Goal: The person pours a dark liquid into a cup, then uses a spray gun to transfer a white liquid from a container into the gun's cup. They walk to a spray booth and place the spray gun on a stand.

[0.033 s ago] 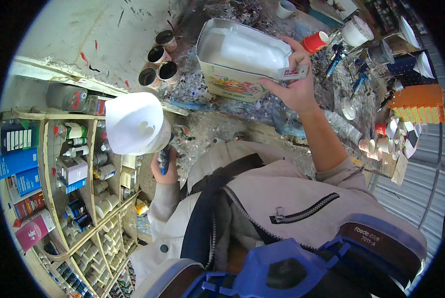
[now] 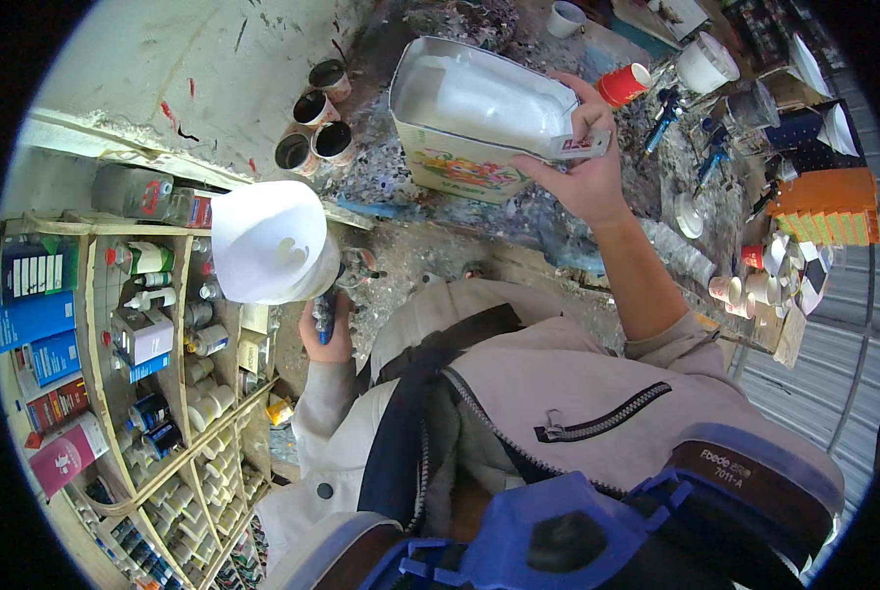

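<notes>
My left hand [image 2: 324, 329] is closed on a blue-handled spray gun [image 2: 323, 310] topped by a wide white paper cone [image 2: 265, 236], which hides part of it. My right hand [image 2: 583, 172] curls over the right end of an open rectangular carton [image 2: 465, 167] on the workbench, its thumb and fingers around a small flat tab [image 2: 580, 146] at the rim. Inside the carton is a white, smooth surface [image 2: 469, 93]. Four dark-filled cups [image 2: 333, 144] stand to the carton's left, and a red cup [image 2: 625, 84] is behind my right hand.
A paint-spattered bench [image 2: 656, 167] holds more spray guns [image 2: 668, 118], tubs [image 2: 705, 61] and paper cups [image 2: 725, 288]. Orange cardboard [image 2: 823, 197] is at the right. Shelves [image 2: 86, 285] packed with bottles and cups fill the left side. A wall [image 2: 184, 79] rises behind.
The white paper cone in my left hand has shifted very slightly to the right. My right hand and the carton look unchanged.
</notes>
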### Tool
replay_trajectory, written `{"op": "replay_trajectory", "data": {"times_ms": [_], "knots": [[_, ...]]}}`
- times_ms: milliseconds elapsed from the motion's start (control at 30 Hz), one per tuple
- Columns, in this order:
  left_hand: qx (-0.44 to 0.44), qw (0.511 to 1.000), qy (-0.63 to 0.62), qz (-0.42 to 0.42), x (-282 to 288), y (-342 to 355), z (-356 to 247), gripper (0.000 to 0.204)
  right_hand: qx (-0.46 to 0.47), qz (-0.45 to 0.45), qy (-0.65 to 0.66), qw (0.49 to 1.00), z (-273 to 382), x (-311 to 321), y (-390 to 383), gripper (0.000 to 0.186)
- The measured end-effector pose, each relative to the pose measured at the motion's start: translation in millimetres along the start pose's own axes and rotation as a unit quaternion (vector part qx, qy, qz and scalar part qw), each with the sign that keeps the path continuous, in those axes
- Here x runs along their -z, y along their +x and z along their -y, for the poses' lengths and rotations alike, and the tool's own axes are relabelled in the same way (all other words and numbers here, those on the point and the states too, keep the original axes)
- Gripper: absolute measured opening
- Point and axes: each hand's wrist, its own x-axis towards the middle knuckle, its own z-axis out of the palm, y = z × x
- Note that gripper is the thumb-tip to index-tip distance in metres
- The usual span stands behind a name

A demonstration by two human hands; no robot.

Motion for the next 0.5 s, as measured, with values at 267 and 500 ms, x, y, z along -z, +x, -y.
{"op": "replay_trajectory", "data": {"times_ms": [267, 500], "knots": [[-0.053, 0.997, -0.010, 0.053, -3, 16, 16, 0.017, -0.019, -0.003, 0.001, 1.000, 5, -4, -1, 0.070], [-0.051, 0.995, -0.001, 0.082, -9, 34, 43, 0.025, -0.018, 0.000, 0.011, 1.000, 11, -8, 0, 0.070]]}}
